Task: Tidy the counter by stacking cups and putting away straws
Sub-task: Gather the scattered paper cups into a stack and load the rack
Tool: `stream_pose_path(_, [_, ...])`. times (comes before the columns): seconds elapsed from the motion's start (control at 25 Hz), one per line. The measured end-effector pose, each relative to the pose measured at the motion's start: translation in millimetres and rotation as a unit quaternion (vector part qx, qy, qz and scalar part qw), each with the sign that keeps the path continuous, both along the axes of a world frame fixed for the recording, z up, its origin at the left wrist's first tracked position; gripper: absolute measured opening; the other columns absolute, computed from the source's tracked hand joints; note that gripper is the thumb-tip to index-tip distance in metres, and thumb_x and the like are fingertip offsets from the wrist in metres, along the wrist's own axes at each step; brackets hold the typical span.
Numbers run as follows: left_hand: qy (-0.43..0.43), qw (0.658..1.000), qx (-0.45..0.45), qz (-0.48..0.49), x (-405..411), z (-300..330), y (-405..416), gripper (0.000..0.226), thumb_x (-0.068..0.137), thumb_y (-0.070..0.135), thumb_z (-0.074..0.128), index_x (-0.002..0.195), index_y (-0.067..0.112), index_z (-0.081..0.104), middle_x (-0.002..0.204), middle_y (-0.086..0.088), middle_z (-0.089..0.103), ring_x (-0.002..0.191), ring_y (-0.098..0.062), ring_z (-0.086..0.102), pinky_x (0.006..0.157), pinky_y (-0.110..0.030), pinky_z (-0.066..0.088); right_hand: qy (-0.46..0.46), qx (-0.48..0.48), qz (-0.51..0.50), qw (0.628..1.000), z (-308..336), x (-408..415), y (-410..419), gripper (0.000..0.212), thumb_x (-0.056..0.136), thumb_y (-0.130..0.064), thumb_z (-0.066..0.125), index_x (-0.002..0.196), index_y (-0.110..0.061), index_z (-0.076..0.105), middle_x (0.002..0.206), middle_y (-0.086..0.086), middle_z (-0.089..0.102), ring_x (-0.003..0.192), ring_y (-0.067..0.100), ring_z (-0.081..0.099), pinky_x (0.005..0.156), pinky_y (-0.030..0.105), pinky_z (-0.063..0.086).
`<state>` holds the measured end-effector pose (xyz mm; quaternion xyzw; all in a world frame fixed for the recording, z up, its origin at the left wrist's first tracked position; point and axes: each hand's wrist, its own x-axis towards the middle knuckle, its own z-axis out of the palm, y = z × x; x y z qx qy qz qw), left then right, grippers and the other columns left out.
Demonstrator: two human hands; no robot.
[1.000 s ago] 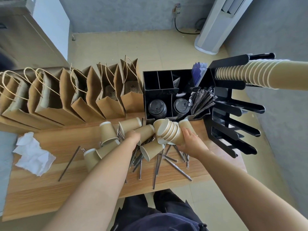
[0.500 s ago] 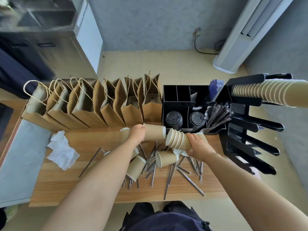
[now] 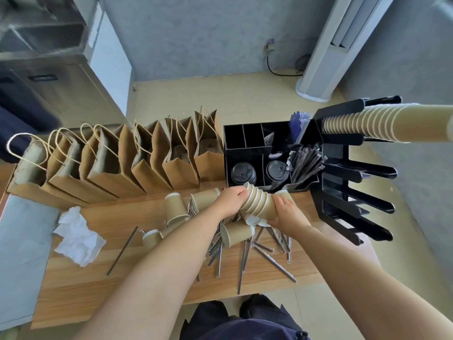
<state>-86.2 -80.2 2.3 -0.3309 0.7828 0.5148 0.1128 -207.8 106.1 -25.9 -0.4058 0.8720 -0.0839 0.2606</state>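
A stack of tan paper cups [image 3: 259, 202] is tilted above the wooden counter [image 3: 85, 290], between my hands. My left hand [image 3: 230, 200] grips its upper, open end. My right hand [image 3: 284, 214] grips its lower end. Several loose cups lie around: one upright [image 3: 175, 207], one on its side behind my left hand [image 3: 203, 198], one under my forearm [image 3: 236, 234], and two at the left [image 3: 152, 238]. Wrapped straws [image 3: 269, 258] are scattered under and in front of my hands, and a single straw [image 3: 122, 251] lies apart at the left.
A black organizer [image 3: 247, 143] holds lids and more straws [image 3: 306, 163]. To its right, a black cup rack [image 3: 343, 192] carries a long cup stack [image 3: 367, 123]. Paper bags [image 3: 110, 168] line the back edge. A crumpled tissue [image 3: 78, 239] lies at the left.
My left hand carried a loose cup to the right and pushed it onto the stack's open end. Both hands now hold the stack, which has tilted more upright.
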Motion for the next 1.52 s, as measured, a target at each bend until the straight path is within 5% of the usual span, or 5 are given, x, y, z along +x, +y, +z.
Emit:
stream_pose_path(0.32, [-0.191, 0.963, 0.013, 0.191, -28, -43, 22, 0.073, 0.097, 0.041, 0.054, 0.153, 0.004, 0.026, 0.134, -0.017, 0.06, 0.103, -0.034, 0.066, 0.075, -0.035, 0.051, -0.005, -0.019, -0.133, 0.991, -7, -15, 68, 0.077, 0.079, -0.041, 0.08, 0.142, -0.021, 0.04, 0.131, 0.001, 0.055, 0.117, 0.027, 0.054, 0.093, 0.042, 0.051])
stream_pose_path(0.6, [-0.221, 0.937, 0.074, 0.261, -56, -78, 42, 0.098, 0.087, 0.053, 0.069, 0.155, 0.005, 0.016, 0.151, -0.015, 0.043, 0.132, -0.038, 0.049, 0.104, -0.043, 0.04, -0.021, -0.009, -0.142, 0.99, -23, -13, 90, 0.077, 0.078, -0.039, 0.08, 0.141, -0.021, 0.04, 0.131, 0.002, 0.054, 0.116, 0.026, 0.054, 0.093, 0.04, 0.05])
stream_pose_path(0.96, [-0.131, 0.899, 0.247, 0.338, -36, -54, 29, 0.104, 0.074, 0.037, 0.077, 0.152, 0.041, 0.01, 0.127, -0.007, 0.056, 0.103, -0.027, 0.061, 0.066, -0.033, 0.053, -0.013, 0.025, -0.075, 0.997, -17, -22, 86, 0.082, 0.081, -0.041, 0.078, 0.146, -0.02, 0.034, 0.133, 0.003, 0.053, 0.115, 0.026, 0.054, 0.093, 0.04, 0.05])
stream_pose_path(1.24, [-0.034, 0.888, 0.292, 0.355, 12, -19, -6, 0.061, 0.083, 0.019, 0.074, 0.127, 0.029, 0.032, 0.124, -0.011, 0.053, 0.104, -0.027, 0.06, 0.083, -0.045, 0.058, 0.001, 0.057, 0.014, 0.998, -3, -19, 56, 0.082, 0.082, -0.041, 0.075, 0.148, -0.022, 0.032, 0.139, 0.001, 0.05, 0.123, 0.025, 0.05, 0.1, 0.041, 0.049])
stream_pose_path(1.52, [-0.009, 0.905, 0.34, 0.255, 28, -12, -5, 0.092, 0.082, 0.006, 0.076, 0.146, 0.044, 0.021, 0.128, -0.009, 0.06, 0.109, -0.025, 0.061, 0.105, -0.048, 0.047, -0.025, 0.022, 0.018, 0.999, -2, 4, 16, 0.085, 0.081, -0.04, 0.077, 0.15, -0.02, 0.032, 0.139, 0.001, 0.051, 0.127, 0.026, 0.048, 0.098, 0.043, 0.048])
